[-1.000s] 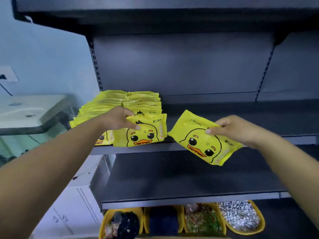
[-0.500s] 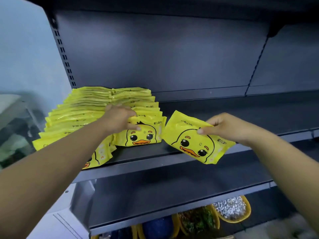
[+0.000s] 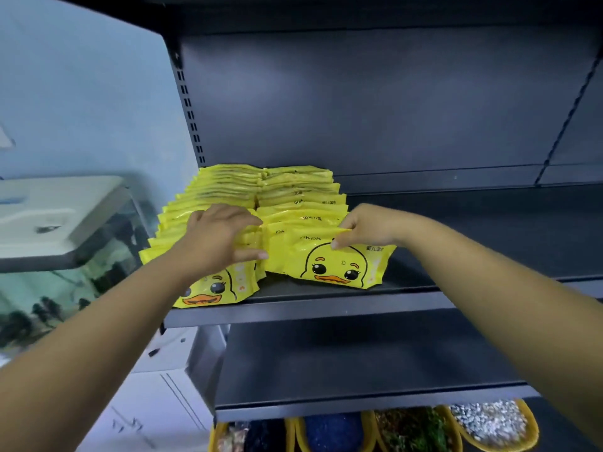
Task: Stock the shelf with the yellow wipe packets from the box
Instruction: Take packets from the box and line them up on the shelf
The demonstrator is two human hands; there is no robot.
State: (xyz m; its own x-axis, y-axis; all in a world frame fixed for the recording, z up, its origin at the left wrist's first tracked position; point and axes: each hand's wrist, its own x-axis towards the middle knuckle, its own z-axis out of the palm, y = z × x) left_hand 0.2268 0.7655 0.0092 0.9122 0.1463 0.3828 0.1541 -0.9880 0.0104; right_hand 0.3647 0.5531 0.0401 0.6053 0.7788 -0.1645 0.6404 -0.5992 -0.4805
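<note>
Two rows of yellow wipe packets (image 3: 293, 190) with a duck face stand leaning on the dark shelf (image 3: 326, 305), filling its left end. My right hand (image 3: 365, 225) pinches the top edge of the front packet (image 3: 336, 262) of the right row, which now rests on the shelf against that row. My left hand (image 3: 218, 238) lies over the front of the left row, its thumb and fingers curled round the front left packet (image 3: 218, 288). The box is out of view.
The shelf is bare to the right of the packets. A lower dark shelf (image 3: 359, 406) sits beneath, with yellow bowls (image 3: 489, 425) of loose goods under it. A glass tank with a white lid (image 3: 58, 223) stands at the left, next to the pale blue wall.
My right hand carried its packet left and back onto the shelf, setting it at the front of the right row. My left hand shifted from the right row's front onto the left row.
</note>
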